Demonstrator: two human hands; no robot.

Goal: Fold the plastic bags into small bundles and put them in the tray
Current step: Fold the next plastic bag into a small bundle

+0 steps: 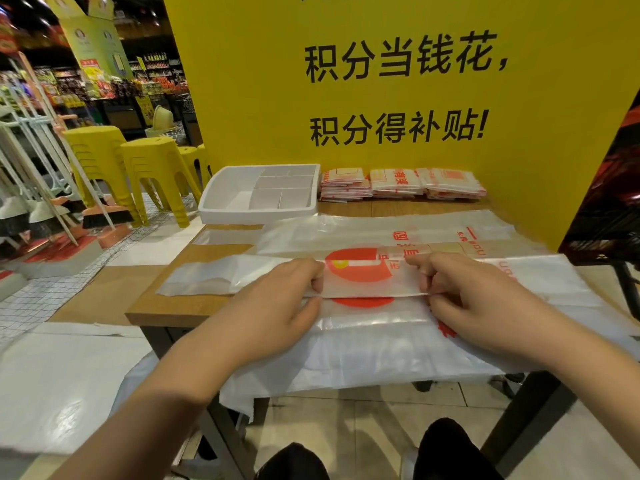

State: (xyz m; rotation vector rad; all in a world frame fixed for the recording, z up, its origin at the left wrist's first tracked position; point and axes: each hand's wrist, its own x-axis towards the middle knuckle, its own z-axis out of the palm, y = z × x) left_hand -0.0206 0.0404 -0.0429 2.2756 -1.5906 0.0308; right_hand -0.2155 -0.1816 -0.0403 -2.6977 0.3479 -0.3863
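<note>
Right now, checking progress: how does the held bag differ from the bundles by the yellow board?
The bag is a long, half-folded strip; the bundles are compact stacked rectangles. The left hand and right hand pinch the bag; the bundles lie untouched. Both are clear plastic, red-printed.

A single wide-angle camera, worn on the person's head, looks forward and down from the near edge of the counter (194,306). It is close. The left hand (277,306) and right hand (474,299), both pinching a plastic bag (363,282), fill the middle of the frame, and the forearms enter from the bottom corners. The person's knees (294,462) show at the bottom, below the counter's near edge. The camera faces the far edge, where a yellow board (242,98) rises straight ahead. A white tray (221,202) sits at the far left corner. Straight lines bend toward the borders, and the left margin takes in the shop floor (52,375) and yellow stools (152,168).
</note>
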